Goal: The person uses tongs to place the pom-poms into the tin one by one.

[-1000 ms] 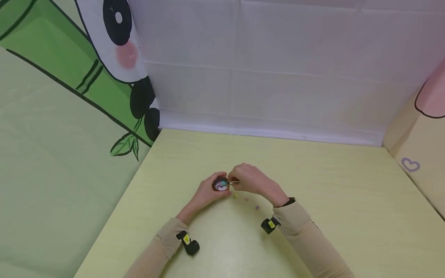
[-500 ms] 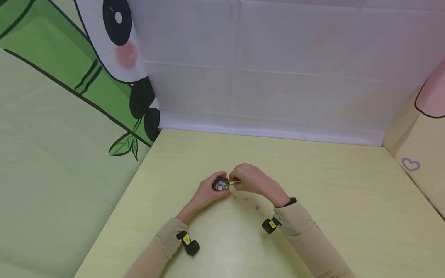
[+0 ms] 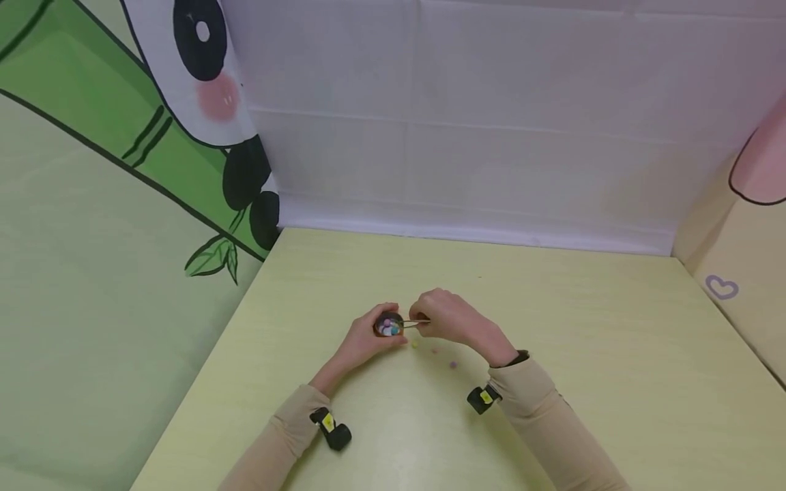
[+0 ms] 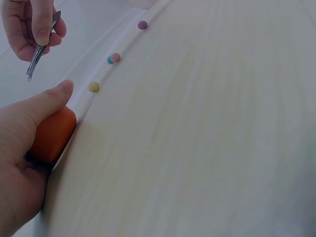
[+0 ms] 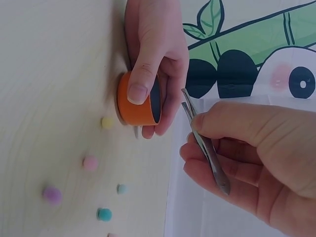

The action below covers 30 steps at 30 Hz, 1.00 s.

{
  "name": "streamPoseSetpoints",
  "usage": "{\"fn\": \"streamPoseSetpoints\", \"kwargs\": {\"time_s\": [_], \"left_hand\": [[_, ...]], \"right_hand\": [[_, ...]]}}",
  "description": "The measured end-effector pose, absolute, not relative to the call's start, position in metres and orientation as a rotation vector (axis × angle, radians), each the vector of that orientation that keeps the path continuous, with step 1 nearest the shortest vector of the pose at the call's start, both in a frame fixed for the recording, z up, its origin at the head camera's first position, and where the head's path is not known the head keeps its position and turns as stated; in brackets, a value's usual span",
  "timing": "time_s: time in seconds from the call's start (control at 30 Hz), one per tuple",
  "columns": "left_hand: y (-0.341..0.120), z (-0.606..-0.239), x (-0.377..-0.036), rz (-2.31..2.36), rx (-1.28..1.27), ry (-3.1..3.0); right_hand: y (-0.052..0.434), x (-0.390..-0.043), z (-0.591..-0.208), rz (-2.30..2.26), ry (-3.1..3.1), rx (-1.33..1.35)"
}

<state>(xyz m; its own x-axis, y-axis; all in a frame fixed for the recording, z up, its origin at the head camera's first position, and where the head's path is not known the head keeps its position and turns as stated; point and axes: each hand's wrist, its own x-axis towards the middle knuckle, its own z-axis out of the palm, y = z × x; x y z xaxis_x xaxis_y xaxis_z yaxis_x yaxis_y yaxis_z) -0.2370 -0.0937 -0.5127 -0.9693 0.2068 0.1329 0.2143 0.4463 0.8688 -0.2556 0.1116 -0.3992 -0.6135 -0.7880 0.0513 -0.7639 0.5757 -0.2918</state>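
Sleeves lie low on the yellow surface [image 3: 552,307]. Little balls [image 5: 91,163] sit loose just past them. Left hand [image 3: 362,339] wraps round a small orange cup [image 5: 134,102] holding balls. Right hand [image 3: 451,319] pinches metal tweezers [image 5: 206,148] just beside the cup, tips open.

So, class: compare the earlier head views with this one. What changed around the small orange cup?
The right hand drew the tweezers slightly rightward from over the orange cup, their tips now empty. The left hand kept gripping the cup, and the loose pom-poms stayed on the table.
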Motion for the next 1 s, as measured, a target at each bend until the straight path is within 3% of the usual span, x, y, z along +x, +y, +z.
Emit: {"fn": "streamPoseSetpoints", "kwargs": {"time_s": [1.0], "left_hand": [[-0.082, -0.516, -0.246, -1.595, -0.312, -2.674]], "right_hand": [[0.171, -0.249, -0.415, -0.507, 2.712, -1.212]]}}
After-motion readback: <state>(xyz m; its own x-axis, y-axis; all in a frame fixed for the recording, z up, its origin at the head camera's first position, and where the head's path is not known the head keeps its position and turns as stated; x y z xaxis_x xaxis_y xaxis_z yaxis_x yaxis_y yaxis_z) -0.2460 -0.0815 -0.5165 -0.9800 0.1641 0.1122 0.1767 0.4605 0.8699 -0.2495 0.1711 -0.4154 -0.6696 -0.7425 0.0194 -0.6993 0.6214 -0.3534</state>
